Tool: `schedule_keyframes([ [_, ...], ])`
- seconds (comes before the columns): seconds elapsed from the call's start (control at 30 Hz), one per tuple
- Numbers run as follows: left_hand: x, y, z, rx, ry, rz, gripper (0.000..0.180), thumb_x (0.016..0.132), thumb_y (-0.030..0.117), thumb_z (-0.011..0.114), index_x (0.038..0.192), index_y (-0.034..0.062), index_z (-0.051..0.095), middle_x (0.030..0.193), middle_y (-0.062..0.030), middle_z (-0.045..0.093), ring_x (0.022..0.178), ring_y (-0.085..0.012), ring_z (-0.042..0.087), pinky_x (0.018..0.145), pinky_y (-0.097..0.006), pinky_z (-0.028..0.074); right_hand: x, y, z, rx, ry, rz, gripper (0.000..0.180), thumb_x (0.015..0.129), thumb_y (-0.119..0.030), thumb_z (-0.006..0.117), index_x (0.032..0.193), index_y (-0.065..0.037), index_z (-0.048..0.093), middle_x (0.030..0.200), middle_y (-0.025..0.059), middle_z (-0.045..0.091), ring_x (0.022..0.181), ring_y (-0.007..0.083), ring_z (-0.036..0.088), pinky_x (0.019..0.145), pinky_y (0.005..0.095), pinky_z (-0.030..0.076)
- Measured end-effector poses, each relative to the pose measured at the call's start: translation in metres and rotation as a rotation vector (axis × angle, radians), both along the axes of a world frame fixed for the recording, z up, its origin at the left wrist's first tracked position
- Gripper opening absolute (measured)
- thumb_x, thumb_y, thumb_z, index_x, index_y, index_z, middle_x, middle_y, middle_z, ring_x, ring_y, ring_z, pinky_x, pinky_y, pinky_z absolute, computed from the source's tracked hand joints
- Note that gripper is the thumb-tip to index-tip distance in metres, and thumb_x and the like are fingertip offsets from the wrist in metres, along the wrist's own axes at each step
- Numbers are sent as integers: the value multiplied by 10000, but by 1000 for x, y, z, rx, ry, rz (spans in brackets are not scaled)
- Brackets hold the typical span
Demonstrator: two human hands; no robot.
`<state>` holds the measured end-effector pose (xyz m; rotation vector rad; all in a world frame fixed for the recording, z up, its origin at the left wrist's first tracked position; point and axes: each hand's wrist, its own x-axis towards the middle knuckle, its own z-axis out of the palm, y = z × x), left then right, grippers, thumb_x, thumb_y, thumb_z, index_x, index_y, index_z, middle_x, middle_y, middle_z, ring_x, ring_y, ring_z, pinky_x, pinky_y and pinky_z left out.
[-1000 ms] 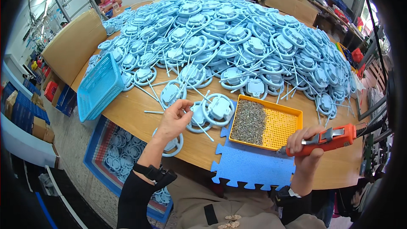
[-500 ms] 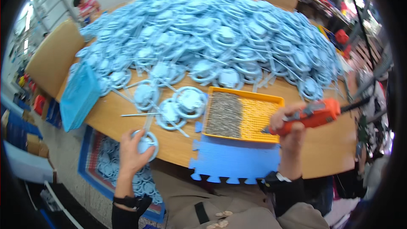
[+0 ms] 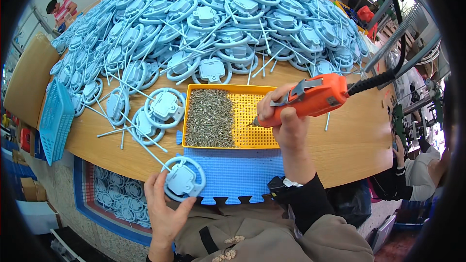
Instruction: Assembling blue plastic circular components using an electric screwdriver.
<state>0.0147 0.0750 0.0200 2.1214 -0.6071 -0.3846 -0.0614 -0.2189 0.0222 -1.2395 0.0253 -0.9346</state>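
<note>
My left hand (image 3: 165, 213) grips a light blue plastic wheel-shaped part (image 3: 180, 180) by its rim, over the left edge of a blue foam mat (image 3: 240, 172). A thin stalk sticks out from the part toward the far left. In my right hand (image 3: 292, 133) is an orange-red electric screwdriver (image 3: 318, 97), its cable running off to the upper right. Its tip points down over the perforated side of a yellow tray (image 3: 257, 139). Small metal screws (image 3: 209, 121) fill the tray's left half; I cannot tell whether a screw sits on the tip.
A large heap of the same blue parts (image 3: 204, 17) covers the table's far side, several lying loose left of the tray. A blue basket (image 3: 56, 121) stands at the left edge. Below the table, a crate (image 3: 116, 194) holds more parts. Other people are at far left and right.
The view has shifted and the screwdriver's tip is still over the tray. My left hand has brought the blue part from beside the table edge to the foam mat.
</note>
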Motion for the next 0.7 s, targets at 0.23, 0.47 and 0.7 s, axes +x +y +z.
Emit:
schedule_keyframes([
  [0.23, -20, -4, 0, 108, -271, -386, 679, 630, 190, 820, 1231, 34, 546, 1141, -168, 495, 964, -324, 494, 809, -429, 425, 3, 3, 0, 18, 11, -17, 448, 841, -430, 703, 968, -50, 502, 689, 69, 551, 605, 162, 524, 561, 299, 441],
  [0.47, 5, -45, -4, 195, -591, -374, 733, 581, 257, 830, 1204, 5, 536, 1139, -148, 502, 1029, -352, 469, 890, -457, 352, 3, 4, 1, 3, 20, 5, 441, 844, -423, 702, 959, -50, 496, 688, 70, 554, 609, 164, 529, 574, 297, 447],
  [0.7, -2, -65, -11, 84, -558, -411, 693, 565, 305, 844, 1131, 35, 549, 1149, -130, 491, 1046, -326, 453, 914, -439, 330, 8, 8, 4, -9, 48, -107, 466, 834, -446, 704, 966, -51, 496, 691, 69, 553, 609, 164, 530, 577, 302, 447],
])
